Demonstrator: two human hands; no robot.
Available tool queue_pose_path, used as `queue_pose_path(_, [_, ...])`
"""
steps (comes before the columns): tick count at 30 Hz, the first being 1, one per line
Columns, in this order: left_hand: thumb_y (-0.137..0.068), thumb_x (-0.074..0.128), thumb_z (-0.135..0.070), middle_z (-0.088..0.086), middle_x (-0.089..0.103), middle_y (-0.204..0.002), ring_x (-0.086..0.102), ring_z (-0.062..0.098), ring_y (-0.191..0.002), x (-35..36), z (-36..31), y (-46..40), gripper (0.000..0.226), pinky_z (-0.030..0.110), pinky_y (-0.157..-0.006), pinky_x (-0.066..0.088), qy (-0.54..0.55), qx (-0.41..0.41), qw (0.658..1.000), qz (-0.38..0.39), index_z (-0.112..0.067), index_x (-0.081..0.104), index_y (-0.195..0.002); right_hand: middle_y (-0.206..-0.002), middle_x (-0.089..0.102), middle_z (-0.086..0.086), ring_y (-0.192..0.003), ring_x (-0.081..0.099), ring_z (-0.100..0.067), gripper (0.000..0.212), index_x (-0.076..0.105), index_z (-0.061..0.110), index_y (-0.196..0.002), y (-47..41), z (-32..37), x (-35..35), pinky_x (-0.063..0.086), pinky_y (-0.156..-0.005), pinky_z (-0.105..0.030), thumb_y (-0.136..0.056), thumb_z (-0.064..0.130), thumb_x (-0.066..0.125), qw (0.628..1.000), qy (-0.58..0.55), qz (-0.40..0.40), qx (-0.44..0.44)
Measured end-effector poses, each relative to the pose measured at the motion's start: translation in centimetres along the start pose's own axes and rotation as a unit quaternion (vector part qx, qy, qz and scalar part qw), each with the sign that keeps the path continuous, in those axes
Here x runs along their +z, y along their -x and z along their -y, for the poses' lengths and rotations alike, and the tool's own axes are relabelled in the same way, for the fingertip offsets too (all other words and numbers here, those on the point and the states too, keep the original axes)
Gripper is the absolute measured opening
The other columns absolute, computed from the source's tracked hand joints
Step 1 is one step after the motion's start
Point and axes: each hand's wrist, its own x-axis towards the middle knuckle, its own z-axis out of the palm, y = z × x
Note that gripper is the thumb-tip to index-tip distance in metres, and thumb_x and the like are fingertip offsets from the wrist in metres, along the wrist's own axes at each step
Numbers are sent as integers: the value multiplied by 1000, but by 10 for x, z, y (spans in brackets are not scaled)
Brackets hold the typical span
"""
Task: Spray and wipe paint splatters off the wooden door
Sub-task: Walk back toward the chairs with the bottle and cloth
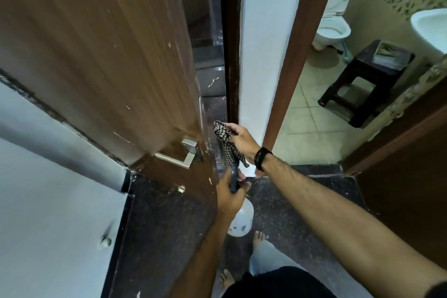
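Here, line by line, is what you have in hand.

Left hand (228, 197): your fingers are curled round the dark trigger head of the spray bottle (240, 221), near the centre of the view; whether a finger rests on the trigger itself is hidden.

Spray bottle: the white body hangs below your fist, just right of the door's edge. It looks like thin plastic, light, though its fill level cannot be read. Grip it at the neck, as you do; the smooth body would likely slip if wet.

Right hand (242, 138): your fingers and thumb pinch the bunched checked cloth (226, 145), held just right of the door's edge, above the bottle.

Checked cloth: soft and limp, its tail dangling toward the bottle's head. Judging by the drape, you want it wadded into a firm pad before you press it on wood.

Wooden door (108, 60): it fills the left and far part of the view, standing ajar. It is stiff but swings freely, so hard rubbing may push it away; brace it if needed.

Paint splatters (200, 109): pale flecks run along the door's right edge and near the metal handle (180, 156).

Handle: hard and smooth, a likely place to steady the door.
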Motion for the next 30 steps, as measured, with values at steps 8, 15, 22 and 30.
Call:
queue_pose_path(8, [-87,56,16,7,62,-82,57,9,-72,23,5,-25,18,24,-67,48,46,-62,991,-107,4,59,-99,-117,70,-5,-108,64,-21,33,66,17,-121,-29,-24,-45,50,-93,-33,-93,2,61,998,64,2,23])
queue_pose_path(15, [-83,65,8,9,58,-82,52,18,-76,26,2,-74,17,31,-73,46,31,-83,961,-263,-2,53,-91,-122,69,-6,-115,62,-20,31,66,10,-125,-82,-24,-59,48,-103,-38,-94,13,65,984,165,67,-7])
queue_pose_path(22, [-89,67,4,4,53,-82,51,12,-73,3,12,-107,21,27,-72,46,50,-98,932,-345,-8,49,-89,-127,66,-6,-119,59,-22,35,62,10,-130,-131,-27,-23,45,-101,-32,-95,17,64,968,225,109,9])
queue_pose_path(30, [-89,73,-14,-1,59,-82,58,16,-75,-70,33,-177,19,25,-74,49,61,-107,898,-422,-19,55,-90,-136,56,-13,-125,54,-28,41,56,8,-136,-209,-23,61,41,-104,-33,-97,19,62,940,301,163,-10])
